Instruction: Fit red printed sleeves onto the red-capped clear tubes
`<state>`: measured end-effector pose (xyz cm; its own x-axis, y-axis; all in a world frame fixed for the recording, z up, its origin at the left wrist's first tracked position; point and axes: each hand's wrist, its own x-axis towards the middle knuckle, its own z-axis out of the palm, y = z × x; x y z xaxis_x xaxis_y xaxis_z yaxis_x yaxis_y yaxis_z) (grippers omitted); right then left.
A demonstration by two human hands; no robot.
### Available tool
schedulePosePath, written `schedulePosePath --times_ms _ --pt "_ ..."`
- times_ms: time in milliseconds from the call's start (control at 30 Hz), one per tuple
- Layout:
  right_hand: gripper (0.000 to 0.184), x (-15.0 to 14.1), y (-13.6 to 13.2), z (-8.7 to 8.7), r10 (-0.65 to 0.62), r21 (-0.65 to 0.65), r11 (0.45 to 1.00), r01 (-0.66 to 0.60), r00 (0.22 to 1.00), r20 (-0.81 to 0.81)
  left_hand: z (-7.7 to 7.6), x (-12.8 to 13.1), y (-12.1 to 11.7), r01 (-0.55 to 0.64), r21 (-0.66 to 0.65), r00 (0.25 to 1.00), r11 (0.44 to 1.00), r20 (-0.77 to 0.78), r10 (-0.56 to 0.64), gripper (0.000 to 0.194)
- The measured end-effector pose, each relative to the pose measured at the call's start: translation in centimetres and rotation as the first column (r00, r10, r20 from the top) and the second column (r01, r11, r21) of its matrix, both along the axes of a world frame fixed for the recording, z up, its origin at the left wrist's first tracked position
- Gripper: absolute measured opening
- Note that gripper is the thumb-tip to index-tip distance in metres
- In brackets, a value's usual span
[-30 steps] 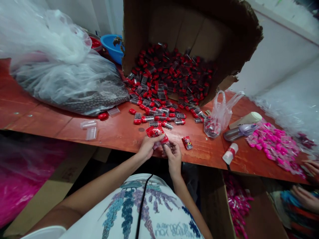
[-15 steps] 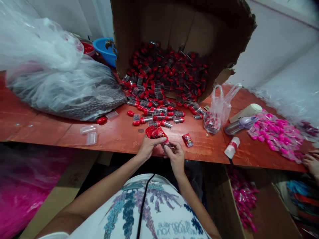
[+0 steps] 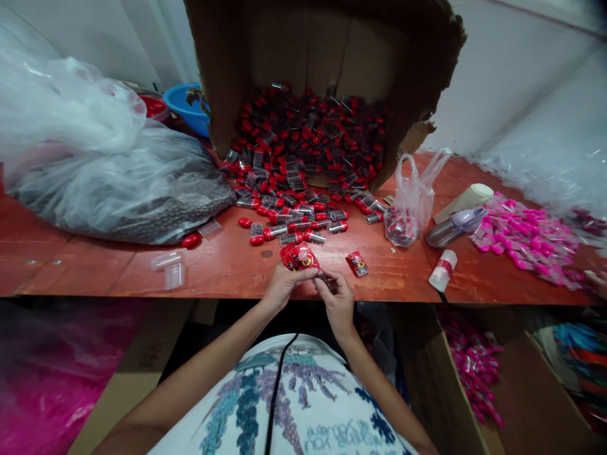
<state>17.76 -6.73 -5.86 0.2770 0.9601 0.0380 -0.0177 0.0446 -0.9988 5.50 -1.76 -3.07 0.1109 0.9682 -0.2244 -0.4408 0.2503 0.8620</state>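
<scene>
My left hand (image 3: 283, 285) is closed on red printed wrappers (image 3: 300, 256), which look like a small stack, above the table's front edge. Close beside it, my right hand (image 3: 339, 299) pinches a small clear tube (image 3: 328, 282) with dark contents against the wrappers' right end. The fingers hide part of it. One finished-looking red printed pack (image 3: 356, 263) lies on the table to the right of my hands. Just beyond my hands are several clear tubes of dark beads with red caps (image 3: 300, 226), spilling out of a tipped cardboard box (image 3: 279, 47).
A big clear bag of dark beads (image 3: 142, 189) lies at the left, near clear empty tubes (image 3: 174, 275). To the right are a small plastic bag (image 3: 403, 221), a purple-handled tool (image 3: 467, 220), a white roll (image 3: 443, 270) and pink packs (image 3: 526, 240). Another person's hand (image 3: 596, 281) shows at the right edge.
The view has shifted slightly. My hands stay together, with the wrappers' printed face turned more toward me. The other person's hand has moved further out at the right edge.
</scene>
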Motion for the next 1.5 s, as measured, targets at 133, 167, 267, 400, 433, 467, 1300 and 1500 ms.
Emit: schedulePosePath --times_ms 133,167,267,400,433,467,1300,1500 --pt "0.029 0.2 0.1 0.4 0.068 -0.077 0.994 -0.078 0.99 -0.127 0.3 -0.2 0.1 0.068 0.019 0.997 0.998 -0.042 -0.067 0.024" --pt "0.03 0.2 0.1 0.4 0.09 -0.102 0.989 -0.109 0.98 -0.178 0.3 -0.3 0.2 0.093 0.026 0.995 0.995 -0.046 -0.092 0.024" --pt "0.031 0.4 0.2 0.4 0.114 -0.117 0.983 -0.143 0.968 -0.225 0.3 -0.5 0.3 0.116 0.019 0.992 0.993 -0.044 -0.115 0.024" --pt "0.028 0.5 0.3 0.1 0.065 -0.022 0.998 -0.067 0.996 -0.062 -0.2 -0.3 0.2 0.047 0.002 0.998 0.999 -0.031 -0.047 0.023" --pt "0.028 0.5 0.3 0.1 0.061 -0.02 0.998 -0.062 0.997 -0.051 -0.3 -0.3 0.2 0.05 -0.008 0.998 0.999 -0.035 -0.051 0.023" --pt "0.028 0.4 0.4 0.1 0.065 -0.039 0.997 -0.068 0.995 -0.072 -0.4 -0.2 0.2 0.068 -0.023 0.997 0.997 -0.044 -0.069 0.022" --pt "0.031 0.5 0.0 0.4 0.073 -0.012 0.997 -0.075 0.991 -0.116 0.0 0.3 0.4 0.02 -0.073 0.992 0.997 -0.126 -0.03 0.022" --pt "0.039 0.7 0.5 0.3 0.092 -0.13 0.978 -0.164 0.895 -0.436 0.3 0.2 0.2 0.111 -0.091 0.99 0.99 -0.076 -0.118 0.023"
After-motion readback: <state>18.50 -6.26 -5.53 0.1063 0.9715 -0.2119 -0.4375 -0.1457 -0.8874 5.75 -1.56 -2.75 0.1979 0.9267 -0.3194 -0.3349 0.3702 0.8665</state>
